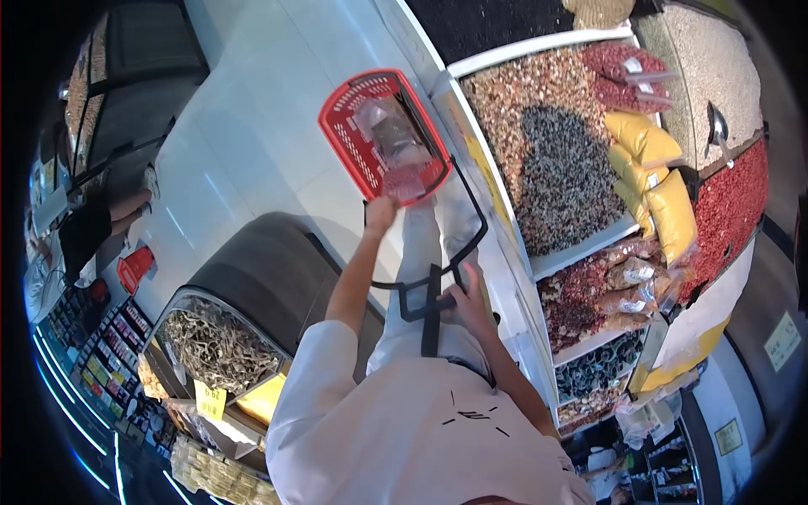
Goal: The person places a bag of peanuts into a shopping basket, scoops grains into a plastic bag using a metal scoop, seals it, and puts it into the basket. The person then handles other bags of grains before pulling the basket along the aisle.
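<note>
A red shopping basket (341, 139) hangs in front of my legs, with clear plastic bags (396, 139) inside. My left hand (383, 214) is closed at the basket's near rim, beside a pinkish see-through bag (404, 182). Whether its fingers pinch that bag or the rim is hidden. The basket's long black handle (481, 215) loops back towards my waist. Around the grip end of this handle, the fingers of my right hand (471, 301) are curled. A black strap (431, 324) runs down my front beside the grip.
On my right, a white-edged counter (497, 220) holds dark dried goods (564, 168), yellow bags (673, 215) and a metal scoop (717, 126). A dark bin (252, 261) of dried food stands close on my left. Further left are another person (88, 227) and a red basket (135, 269).
</note>
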A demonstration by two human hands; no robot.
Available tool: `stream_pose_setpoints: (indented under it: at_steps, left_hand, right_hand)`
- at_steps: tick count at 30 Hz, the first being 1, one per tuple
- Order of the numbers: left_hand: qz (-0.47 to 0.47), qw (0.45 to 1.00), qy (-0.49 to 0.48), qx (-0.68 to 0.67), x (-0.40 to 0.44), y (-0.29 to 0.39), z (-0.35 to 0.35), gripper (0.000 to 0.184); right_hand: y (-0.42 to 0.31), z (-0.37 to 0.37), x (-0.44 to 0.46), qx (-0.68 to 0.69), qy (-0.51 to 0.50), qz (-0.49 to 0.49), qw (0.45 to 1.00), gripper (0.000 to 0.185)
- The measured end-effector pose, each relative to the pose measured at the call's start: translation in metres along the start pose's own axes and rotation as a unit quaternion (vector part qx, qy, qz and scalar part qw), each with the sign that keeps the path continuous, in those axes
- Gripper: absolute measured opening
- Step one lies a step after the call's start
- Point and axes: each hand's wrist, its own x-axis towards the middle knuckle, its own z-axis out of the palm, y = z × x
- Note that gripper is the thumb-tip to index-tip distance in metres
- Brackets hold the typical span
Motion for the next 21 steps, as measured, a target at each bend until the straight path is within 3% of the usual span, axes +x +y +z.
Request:
stream_pose_setpoints:
  at_steps: [1, 2, 4, 6, 7, 8, 9, 10, 12, 16, 18, 20, 21]
  left_hand:
    - [0.109, 0.984, 0.114, -0.08, -0.007, -0.016, 0.034, 0.021]
    - [0.061, 0.993, 0.034, -0.091, -0.018, 0.0, 0.027, 0.024]
    - [0.078, 0.977, 0.008, -0.199, -0.051, 0.035, 0.008, 0.033]
    - [0.038, 0.948, -0.072, -0.308, -0.089, 0.08, -0.031, 0.038]
    - [0.059, 0.933, -0.103, -0.34, -0.105, 0.1, -0.05, 0.033]
    - [0.152, 0.938, -0.111, -0.29, -0.121, 0.117, -0.07, 0.025]
    - [0.056, 0.879, -0.219, -0.42, -0.133, 0.137, -0.086, 0.019]
    - [0.151, 0.899, -0.188, -0.365, -0.144, 0.149, -0.089, 0.024]
    - [0.117, 0.884, -0.234, -0.386, -0.165, 0.183, -0.112, 0.031]
    - [0.188, 0.919, -0.202, -0.282, -0.178, 0.188, -0.085, 0.041]
    - [0.133, 0.964, -0.14, -0.181, -0.183, 0.191, -0.058, 0.045]
    - [0.147, 0.969, -0.1, -0.171, -0.182, 0.195, -0.039, 0.042]
    - [0.128, 0.978, -0.071, -0.147, -0.182, 0.196, -0.031, 0.043]
  right_hand:
    - [0.0, 0.0, 0.002, -0.011, 0.002, 0.008, 1.0, 0.058]
    - [0.0, 0.0, 0.006, -0.022, 0.002, 0.01, 1.0, 0.056]
    - [0.016, -0.006, 0.016, 0.001, -0.019, -0.028, 0.999, 0.055]
    - [0.011, -0.007, 0.021, 0.016, -0.014, -0.022, 1.0, 0.054]
    - [0.004, -0.007, 0.02, 0.02, -0.027, -0.02, 0.999, 0.054]
    - [-0.001, -0.007, 0.016, 0.024, -0.039, -0.015, 0.999, 0.054]
    - [-0.003, -0.008, 0.016, 0.033, -0.052, -0.022, 0.998, 0.054]
    - [-0.001, -0.011, 0.017, 0.041, -0.065, -0.028, 0.997, 0.054]
    - [0.008, -0.021, 0.017, 0.072, -0.081, -0.053, 0.993, 0.054]
    - [0.005, -0.048, -0.003, 0.066, -0.106, -0.056, 0.991, 0.047]
    - [0.006, -0.074, -0.01, 0.071, -0.125, -0.079, 0.986, 0.044]
    - [0.005, -0.101, -0.016, 0.017, -0.149, -0.153, 0.977, 0.042]
    - [-0.01, -0.109, -0.041, 0.045, -0.113, -0.167, 0.978, 0.038]
